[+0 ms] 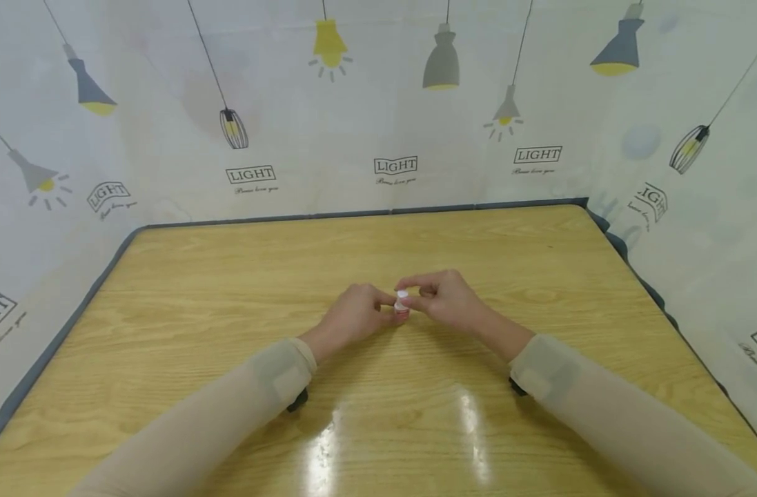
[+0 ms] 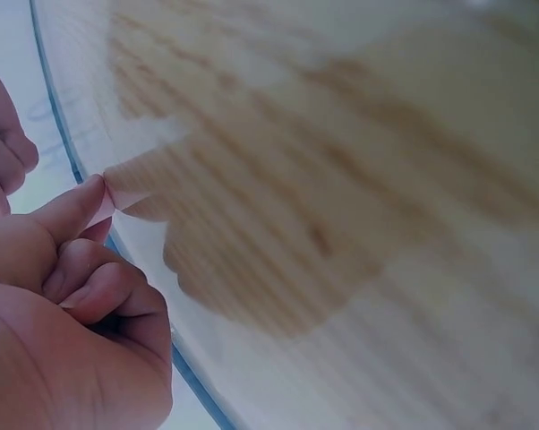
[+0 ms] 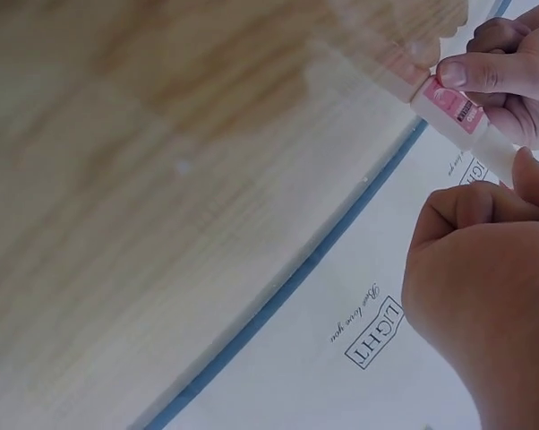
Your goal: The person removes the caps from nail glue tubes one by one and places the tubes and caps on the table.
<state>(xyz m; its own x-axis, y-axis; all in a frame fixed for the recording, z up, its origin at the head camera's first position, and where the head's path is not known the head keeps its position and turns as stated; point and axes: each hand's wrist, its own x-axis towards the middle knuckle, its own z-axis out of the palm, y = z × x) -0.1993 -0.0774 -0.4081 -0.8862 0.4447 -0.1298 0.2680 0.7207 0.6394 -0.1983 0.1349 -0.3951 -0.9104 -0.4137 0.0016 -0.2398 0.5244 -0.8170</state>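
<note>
A small white bottle point(image 1: 402, 312) with a pink label stands upright on the wooden table, between both hands. My left hand point(image 1: 357, 315) pinches its body from the left between thumb and finger. From the right, my right hand point(image 1: 448, 301) grips the white cap point(image 1: 402, 294) with thumb and forefinger. The right wrist view shows the pink label point(image 3: 457, 106) with a dark printed band; the left thumb lies against the bottle and the right fingers partly cover the cap. In the left wrist view the left hand point(image 2: 81, 305) hides most of the bottle.
The glossy wooden table point(image 1: 229, 276) carries light reflections near its front. A white curtain point(image 1: 328, 138) printed with lamps and lettering surrounds its back and sides. Dark edging point(image 1: 353, 215) runs along the table's far rim. Each sleeved forearm has a dark wrist device underneath.
</note>
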